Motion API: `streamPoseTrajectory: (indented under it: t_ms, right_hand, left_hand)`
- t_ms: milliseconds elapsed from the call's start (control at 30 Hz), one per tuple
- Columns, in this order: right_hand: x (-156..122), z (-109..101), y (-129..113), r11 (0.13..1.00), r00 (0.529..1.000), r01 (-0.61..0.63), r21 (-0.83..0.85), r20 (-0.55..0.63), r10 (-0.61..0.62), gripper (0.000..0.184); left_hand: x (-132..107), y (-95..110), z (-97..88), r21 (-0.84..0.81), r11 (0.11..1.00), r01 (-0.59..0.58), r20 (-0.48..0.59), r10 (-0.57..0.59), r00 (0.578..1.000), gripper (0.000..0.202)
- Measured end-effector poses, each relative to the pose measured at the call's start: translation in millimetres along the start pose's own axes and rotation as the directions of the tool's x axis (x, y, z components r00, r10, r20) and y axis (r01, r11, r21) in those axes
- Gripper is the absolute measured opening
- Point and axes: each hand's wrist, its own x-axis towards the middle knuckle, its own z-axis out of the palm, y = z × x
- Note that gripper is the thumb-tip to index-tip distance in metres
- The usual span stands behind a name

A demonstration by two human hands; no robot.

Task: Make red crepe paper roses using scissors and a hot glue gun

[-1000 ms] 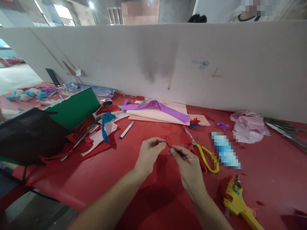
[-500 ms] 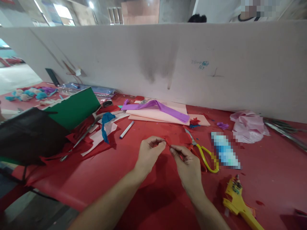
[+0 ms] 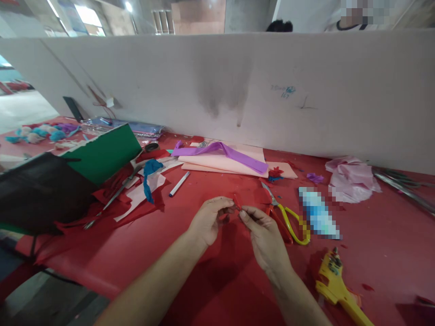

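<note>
Between my two hands is a small, narrow red piece [image 3: 237,202], thin like a strip of paper or cloth. My right hand [image 3: 263,228] pinches its lower end between thumb and forefinger. From the other side, the fingertips of my left hand [image 3: 209,219] close on its upper part, the lower fingers curled in shadow. Just right of my right hand lie scissors [image 3: 287,219] with yellow and red handles. A yellow glue gun [image 3: 335,283] rests nearer the front right.
A marker [image 3: 179,184] and a blue strip [image 3: 148,179] lie left. Peach sheets [image 3: 204,164] carry a purple strip [image 3: 238,158] at the back. Crumpled pink plastic [image 3: 353,179] is right. A green board [image 3: 105,151] stands left, before a white partition [image 3: 152,81].
My left hand has turned and dropped slightly, its thumb and fingers placed differently at the red piece. The red piece now stands more upright. My right hand keeps its pinch.
</note>
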Motion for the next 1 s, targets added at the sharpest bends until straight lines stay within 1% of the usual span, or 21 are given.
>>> streamPoseTrajectory:
  t_ms: [67,133,200,267,367,567,700,767,833,900,967,1000]
  right_hand:
    - [0.5,-0.4,0.2,1.0,1.0,-0.014,0.028,0.006,0.014,0.018]
    - [0.8,-0.8,0.0,0.999,1.0,-0.019,0.033,-0.006,0.019,0.018]
    - [0.6,-0.7,-0.5,0.999,1.0,-0.022,0.027,-0.019,0.022,0.018]
    - [0.3,-0.4,-1.2,1.0,0.999,-0.021,0.015,-0.026,0.021,0.018]
    - [-0.3,0.0,-1.4,1.0,0.999,-0.008,-0.024,-0.039,0.007,0.017]
    - [-0.5,-0.5,-0.2,0.993,0.997,0.033,-0.112,-0.069,-0.041,0.017]
    - [-1.1,-0.3,-1.4,0.987,0.996,0.053,-0.149,-0.064,-0.063,0.016]
    - [-1.2,0.0,-1.9,0.99,0.997,0.052,-0.133,-0.053,-0.06,0.016]
    - [-0.8,0.0,-1.6,0.996,0.999,0.039,-0.078,-0.029,-0.041,0.016]
    - [0.2,-0.1,-0.5,1.0,1.0,0.009,0.006,0.001,-0.009,0.015]
    - [1.5,-0.6,0.9,0.996,0.999,-0.024,0.082,0.033,0.022,0.015]
    - [2.2,-0.9,1.5,0.994,0.999,-0.035,0.108,0.044,0.03,0.014]
  left_hand:
    - [-1.4,0.0,0.6,0.023,1.0,-0.02,0.004,0.02,1.0,0.006]
    - [-4.0,0.0,2.0,0.067,0.99,-0.122,0.003,0.122,0.992,0.006]
    - [-6.6,-0.2,3.8,0.119,0.962,-0.246,-0.012,0.249,0.968,0.008]
    - [-8.2,-0.7,5.2,0.172,0.933,-0.317,-0.023,0.326,0.945,0.01]
    - [-7.9,-2.0,5.3,0.218,0.915,-0.341,-0.022,0.354,0.935,0.009]
    - [-6.9,-2.0,4.9,0.235,0.903,-0.36,-0.032,0.377,0.926,0.008]
    - [-7.8,-0.4,5.6,0.239,0.901,-0.363,-0.038,0.382,0.923,0.008]
    - [-6.9,0.2,4.7,0.212,0.916,-0.34,-0.045,0.357,0.933,0.007]
    - [-4.7,0.2,3.1,0.147,0.95,-0.276,-0.029,0.283,0.959,0.006]
    - [-1.8,-0.5,1.3,0.056,0.983,-0.177,0.008,0.177,0.984,0.005]
    - [0.7,-2.1,0.2,-0.02,0.995,-0.103,0.04,0.103,0.994,0.005]
    - [1.2,-3.1,0.1,-0.038,0.995,-0.091,0.045,0.093,0.995,0.005]
